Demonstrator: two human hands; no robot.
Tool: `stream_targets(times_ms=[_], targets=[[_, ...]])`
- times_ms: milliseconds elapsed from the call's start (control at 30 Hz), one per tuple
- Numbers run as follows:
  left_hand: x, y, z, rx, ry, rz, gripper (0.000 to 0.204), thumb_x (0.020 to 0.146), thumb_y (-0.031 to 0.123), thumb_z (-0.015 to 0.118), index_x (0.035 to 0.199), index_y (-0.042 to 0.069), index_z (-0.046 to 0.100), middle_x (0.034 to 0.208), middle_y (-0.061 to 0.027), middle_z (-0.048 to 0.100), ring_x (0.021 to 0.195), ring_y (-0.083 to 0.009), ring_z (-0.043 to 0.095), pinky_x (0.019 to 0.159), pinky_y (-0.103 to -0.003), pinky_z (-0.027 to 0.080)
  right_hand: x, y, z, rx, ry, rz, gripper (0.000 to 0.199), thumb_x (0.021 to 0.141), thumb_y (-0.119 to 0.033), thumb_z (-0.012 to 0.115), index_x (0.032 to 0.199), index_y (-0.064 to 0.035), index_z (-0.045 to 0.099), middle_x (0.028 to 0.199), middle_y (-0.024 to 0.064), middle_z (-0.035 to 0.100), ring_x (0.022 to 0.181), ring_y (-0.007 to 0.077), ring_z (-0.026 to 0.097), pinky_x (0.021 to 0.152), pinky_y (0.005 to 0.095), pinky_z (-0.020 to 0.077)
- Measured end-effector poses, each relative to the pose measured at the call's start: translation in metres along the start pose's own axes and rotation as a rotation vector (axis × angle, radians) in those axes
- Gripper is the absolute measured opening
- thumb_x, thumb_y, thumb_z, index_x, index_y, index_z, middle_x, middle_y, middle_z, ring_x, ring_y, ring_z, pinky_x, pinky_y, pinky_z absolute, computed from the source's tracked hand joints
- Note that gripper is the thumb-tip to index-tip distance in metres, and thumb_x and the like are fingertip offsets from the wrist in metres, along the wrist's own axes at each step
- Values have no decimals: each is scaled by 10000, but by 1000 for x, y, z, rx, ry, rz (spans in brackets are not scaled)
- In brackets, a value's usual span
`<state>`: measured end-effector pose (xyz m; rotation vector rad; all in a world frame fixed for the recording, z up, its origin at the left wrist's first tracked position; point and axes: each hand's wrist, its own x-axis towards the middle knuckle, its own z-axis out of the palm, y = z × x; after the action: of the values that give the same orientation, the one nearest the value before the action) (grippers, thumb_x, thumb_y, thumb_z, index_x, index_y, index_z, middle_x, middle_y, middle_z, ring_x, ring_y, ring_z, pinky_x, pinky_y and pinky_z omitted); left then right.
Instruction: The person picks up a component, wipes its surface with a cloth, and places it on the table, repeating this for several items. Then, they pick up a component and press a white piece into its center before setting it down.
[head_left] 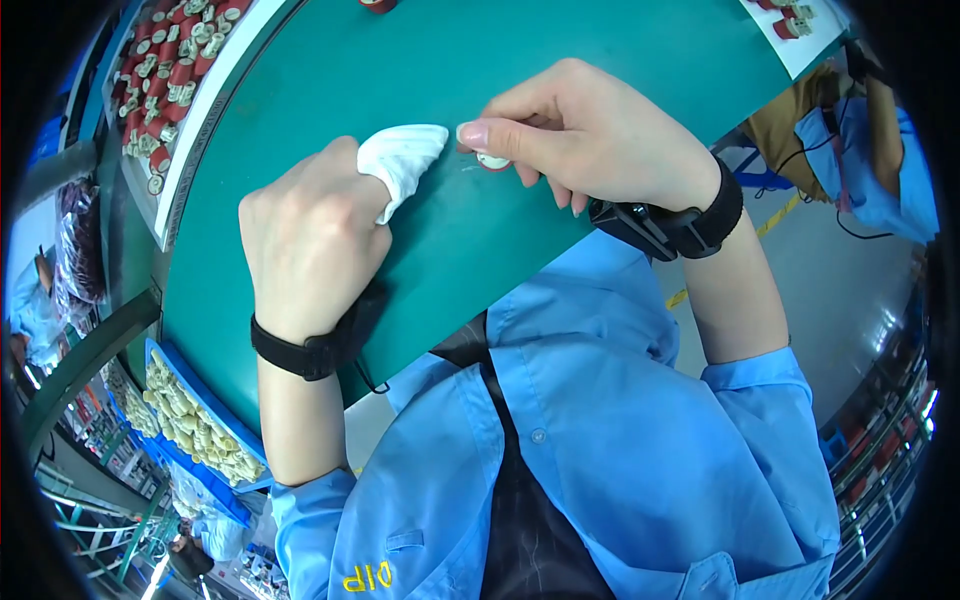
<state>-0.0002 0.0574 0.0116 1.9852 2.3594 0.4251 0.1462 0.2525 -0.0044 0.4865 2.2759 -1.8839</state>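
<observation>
Right now both hands meet over a green table [420, 80], close to the person's chest. The left hand [310, 235] is curled into a loose fist, knuckles up, and its thumb wears a white finger cot [403, 160] that points right toward the other hand. The tip of that covered thumb ends just beside the right thumb's nail, nearly touching it.

The right hand [580, 125] bends down from the wrist with its fingers drawn together. Its thumb and forefinger are pinched on a small part [492, 160], white on top with a sliver of red at its lower edge. Most of the part is hidden under the thumb, so its shape cannot be told. It sits low against the table surface, between the right thumb and the curled fingers behind it, just right of the cot's tip. Whether the left thumb touches the part cannot be told.

Each wrist carries 1 black wristband [305, 350], and the one on the right wrist bears a flat black unit.

At the upper left, a white tray [205, 100] holds many red and cream spools. At the lower left, a blue bin [180, 370] is filled with small cream-coloured pieces. Another person in blue sits at the far upper right.
</observation>
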Motion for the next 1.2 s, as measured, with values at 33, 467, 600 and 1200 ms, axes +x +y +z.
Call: stream_targets(times_ms=[33,467,600,1200], targets=[[0,3,-1,-43,3,54,103,604,24,672,655,80,602,708,-68,560,642,-282,607,523,-419,453,0,-1,-1,0,-12,9,379,1016,-341,626,891,2,727,637,20,607,459,73,572,391,218,449],[-2,2,5,-65,2,105,104,623,10,654,655,74,578,736,-61,546,637,-275,602,510,-423,441,-1,2,1,4,14,37,375,1014,-357,627,964,-1,733,643,21,613,465,71,578,394,218,453],[-3,3,10,-167,-27,101,101,621,7,651,633,71,574,734,-63,548,636,-279,602,510,-423,442,0,4,0,7,-6,-10,381,1014,-365,626,978,-3,737,650,25,617,467,71,578,394,216,451],[-6,-7,6,-68,21,4,80,668,57,659,646,95,593,727,-56,580,619,-255,615,521,-416,470,0,7,1,-30,-28,-37,314,970,-326,702,914,-18,718,641,21,637,454,61,563,386,205,416]])
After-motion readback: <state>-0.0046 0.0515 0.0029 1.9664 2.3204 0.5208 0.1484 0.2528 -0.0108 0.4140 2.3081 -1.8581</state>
